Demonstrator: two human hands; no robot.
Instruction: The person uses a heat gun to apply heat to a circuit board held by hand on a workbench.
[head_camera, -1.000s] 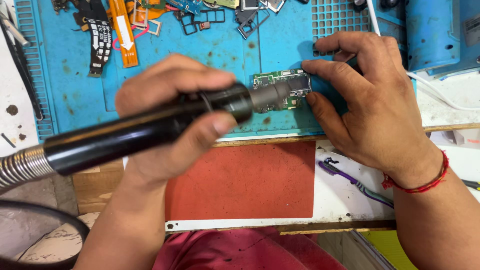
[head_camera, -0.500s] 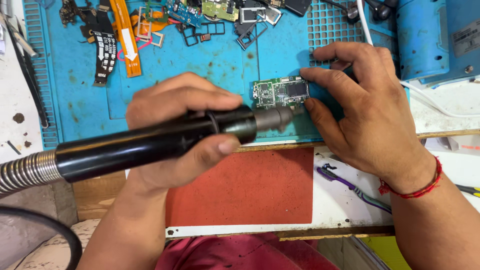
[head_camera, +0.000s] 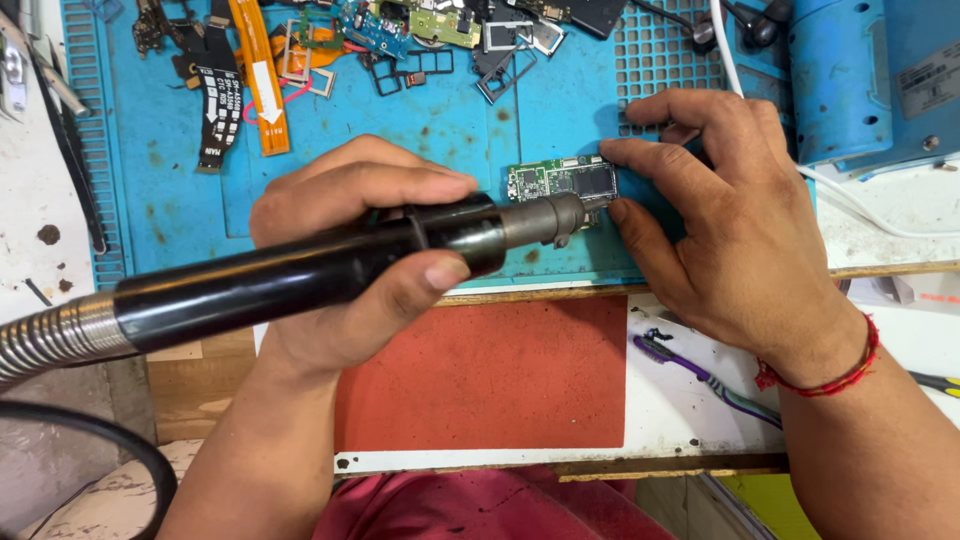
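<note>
My left hand (head_camera: 350, 250) grips a black hot-air handpiece (head_camera: 300, 275) with a ribbed metal hose at the left. Its grey metal nozzle (head_camera: 545, 220) points right, right over a small green circuit board (head_camera: 560, 182). The board lies on a blue work mat (head_camera: 420, 130). My right hand (head_camera: 730, 230) rests on the mat beside the board, thumb and forefinger touching its right edge. A red thread band circles my right wrist.
Flex cables, small boards and metal frames (head_camera: 400, 40) lie scattered along the mat's far edge. A blue station box (head_camera: 870, 80) stands at the right with a white cable. A red pad (head_camera: 480, 370) and a purple-handled tool (head_camera: 700, 375) lie near me. Tweezers (head_camera: 60, 130) lie left.
The view has shifted slightly; the nozzle has stayed over the board's lower edge and both hands have kept their hold.
</note>
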